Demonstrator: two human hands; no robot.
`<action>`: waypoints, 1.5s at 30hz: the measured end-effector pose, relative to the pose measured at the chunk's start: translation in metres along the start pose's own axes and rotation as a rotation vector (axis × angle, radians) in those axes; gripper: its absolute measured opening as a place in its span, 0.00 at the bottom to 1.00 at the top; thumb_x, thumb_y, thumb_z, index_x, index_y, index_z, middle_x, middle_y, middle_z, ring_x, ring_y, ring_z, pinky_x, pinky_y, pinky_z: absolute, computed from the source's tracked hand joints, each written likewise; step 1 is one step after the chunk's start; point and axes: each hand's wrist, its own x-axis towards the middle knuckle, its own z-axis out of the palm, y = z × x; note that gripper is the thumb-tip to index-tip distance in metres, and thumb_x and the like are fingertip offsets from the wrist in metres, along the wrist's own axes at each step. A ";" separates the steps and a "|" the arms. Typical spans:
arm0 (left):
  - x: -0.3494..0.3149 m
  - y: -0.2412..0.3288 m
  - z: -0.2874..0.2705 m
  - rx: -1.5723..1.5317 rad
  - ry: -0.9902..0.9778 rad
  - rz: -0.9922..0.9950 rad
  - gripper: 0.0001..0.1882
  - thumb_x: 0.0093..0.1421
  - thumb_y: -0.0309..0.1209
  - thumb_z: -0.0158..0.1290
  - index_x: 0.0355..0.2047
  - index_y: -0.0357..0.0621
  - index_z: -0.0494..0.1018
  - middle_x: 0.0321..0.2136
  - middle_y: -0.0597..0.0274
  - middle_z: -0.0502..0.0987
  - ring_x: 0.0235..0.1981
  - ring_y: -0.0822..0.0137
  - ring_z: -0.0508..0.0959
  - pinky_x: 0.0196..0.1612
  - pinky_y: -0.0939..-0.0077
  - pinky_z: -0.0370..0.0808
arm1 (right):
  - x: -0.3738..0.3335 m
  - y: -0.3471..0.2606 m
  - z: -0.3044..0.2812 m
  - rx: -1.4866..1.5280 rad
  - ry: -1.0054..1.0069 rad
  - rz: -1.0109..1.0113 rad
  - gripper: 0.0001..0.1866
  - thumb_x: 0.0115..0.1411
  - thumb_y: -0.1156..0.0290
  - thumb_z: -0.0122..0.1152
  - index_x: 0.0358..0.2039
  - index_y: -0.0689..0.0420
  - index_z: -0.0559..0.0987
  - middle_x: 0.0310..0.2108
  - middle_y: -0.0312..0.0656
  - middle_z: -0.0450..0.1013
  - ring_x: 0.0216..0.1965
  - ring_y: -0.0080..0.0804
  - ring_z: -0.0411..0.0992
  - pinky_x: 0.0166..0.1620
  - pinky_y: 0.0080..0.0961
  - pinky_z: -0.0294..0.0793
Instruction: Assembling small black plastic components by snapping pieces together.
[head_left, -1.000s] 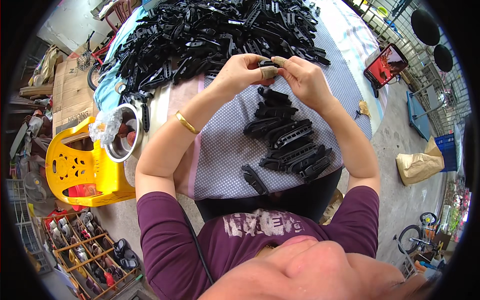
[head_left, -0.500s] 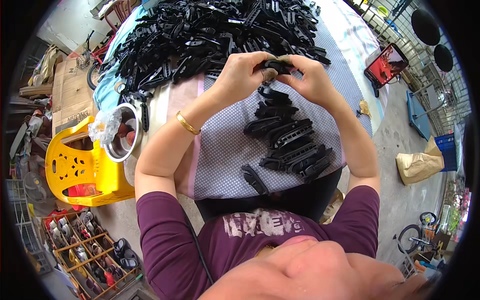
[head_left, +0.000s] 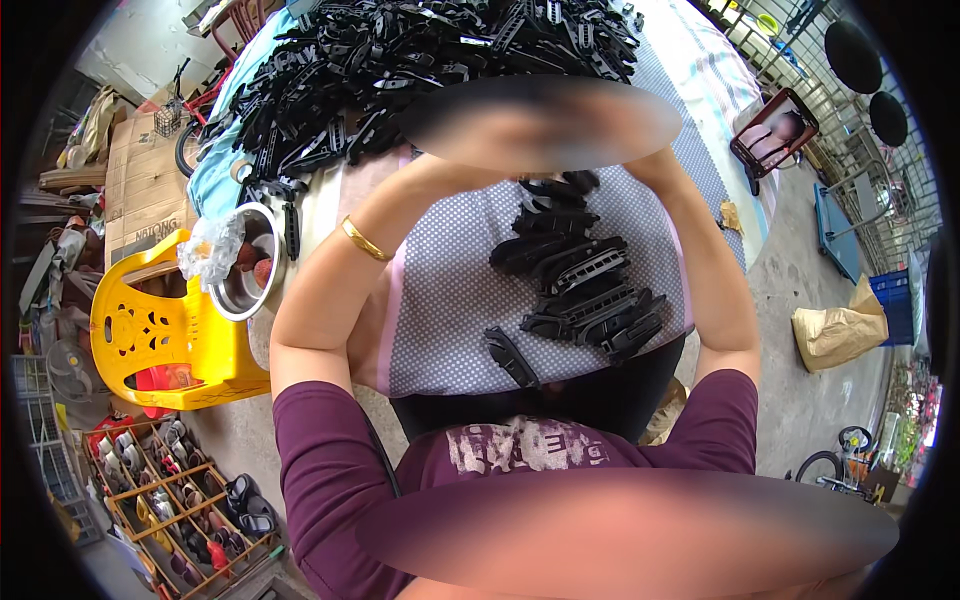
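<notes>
My left hand (head_left: 485,138) and my right hand (head_left: 628,125) are close together over the far part of the dotted cloth. A blur covers both, so their fingers and anything between them cannot be made out. Just below them, a row of black ribbed plastic parts (head_left: 580,265) runs toward me, the pieces overlapping side by side. One separate black plastic part (head_left: 510,357) lies at the near left of that row. Beyond my hands spreads a large heap of similar black parts (head_left: 400,70). A gold bangle (head_left: 364,240) circles my left forearm.
Left of the table stand a yellow plastic chair (head_left: 170,335) and a metal bowl (head_left: 270,285) with a clear plastic bag (head_left: 210,250). A phone (head_left: 775,130) is propped at the right edge. A paper bag (head_left: 842,328) and a shoe rack (head_left: 180,500) are on the floor.
Half a second ago both hands pinched a black plastic part; now a blur hides them. Another black part shows at the row's far end. The phone screen's picture differs.
</notes>
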 end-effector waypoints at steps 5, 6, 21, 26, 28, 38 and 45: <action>-0.004 0.006 0.009 0.289 -0.352 0.143 0.19 0.49 0.42 0.61 0.37 0.43 0.78 0.26 0.60 0.77 0.26 0.71 0.73 0.30 0.74 0.71 | -0.006 -0.012 0.009 -0.685 -0.249 -0.378 0.12 0.46 0.75 0.62 0.34 0.57 0.78 0.36 0.35 0.73 0.41 0.34 0.69 0.43 0.27 0.73; -0.002 -0.001 0.008 0.289 -0.352 0.142 0.19 0.49 0.42 0.61 0.37 0.43 0.78 0.26 0.60 0.77 0.26 0.71 0.73 0.30 0.74 0.71 | -0.008 -0.014 0.010 -0.683 -0.249 -0.378 0.12 0.46 0.75 0.62 0.34 0.57 0.78 0.36 0.35 0.73 0.41 0.34 0.69 0.43 0.27 0.73; 0.005 -0.009 -0.010 -0.298 0.346 -0.210 0.17 0.59 0.25 0.49 0.48 0.32 0.69 0.32 0.51 0.76 0.27 0.69 0.78 0.33 0.79 0.78 | 0.001 0.005 -0.006 -0.586 -0.030 -0.216 0.14 0.51 0.75 0.60 0.41 0.61 0.77 0.38 0.40 0.74 0.40 0.35 0.70 0.43 0.28 0.71; 0.004 -0.013 -0.008 -0.349 0.320 -0.187 0.17 0.58 0.24 0.48 0.49 0.32 0.68 0.33 0.51 0.76 0.29 0.68 0.79 0.36 0.78 0.78 | -0.002 -0.007 0.006 -0.952 -0.196 -0.278 0.16 0.46 0.71 0.64 0.38 0.58 0.77 0.40 0.35 0.73 0.44 0.32 0.66 0.45 0.28 0.69; 0.005 -0.014 -0.006 -0.350 0.312 -0.190 0.17 0.58 0.24 0.48 0.49 0.32 0.68 0.34 0.50 0.76 0.29 0.68 0.79 0.36 0.78 0.78 | -0.003 -0.006 0.011 -0.981 -0.179 -0.294 0.15 0.45 0.69 0.65 0.36 0.57 0.78 0.39 0.35 0.73 0.43 0.31 0.66 0.45 0.26 0.68; 0.003 -0.013 -0.004 -0.297 0.273 -0.274 0.17 0.59 0.24 0.47 0.48 0.32 0.68 0.34 0.49 0.76 0.31 0.65 0.79 0.38 0.76 0.79 | -0.007 -0.018 0.009 -0.812 -0.038 -0.110 0.22 0.51 0.75 0.59 0.48 0.58 0.72 0.30 0.45 0.74 0.28 0.34 0.74 0.36 0.25 0.75; 0.007 -0.008 0.006 -0.645 0.176 -0.318 0.19 0.64 0.38 0.45 0.45 0.32 0.70 0.35 0.48 0.76 0.37 0.58 0.79 0.44 0.72 0.77 | -0.011 -0.028 0.018 0.062 0.025 -0.044 0.19 0.53 0.78 0.59 0.47 0.60 0.72 0.37 0.36 0.75 0.38 0.24 0.74 0.46 0.23 0.73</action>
